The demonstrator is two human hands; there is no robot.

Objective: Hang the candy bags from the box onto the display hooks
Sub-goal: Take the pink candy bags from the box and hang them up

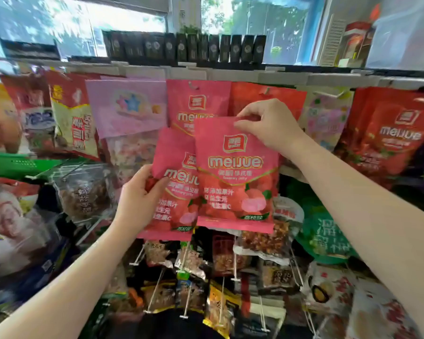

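Note:
Two pink candy bags are held up in front of the display. My right hand [267, 123] pinches the top edge of the front pink bag [235, 177], which hangs upright. My left hand [142, 194] grips the left side of a second pink bag [174, 192], partly covered by the front one. Behind them a matching pink bag [196, 104] hangs on a display hook [194, 85] under the shelf rail. The box is out of view.
A white shelf rail [230, 72] runs across the top with dark boxes [181, 47] standing on it. Red candy bags [389, 133] hang at right, a pale pink bag [127, 106] at left. Lower hooks [186, 255] carry several snack packs.

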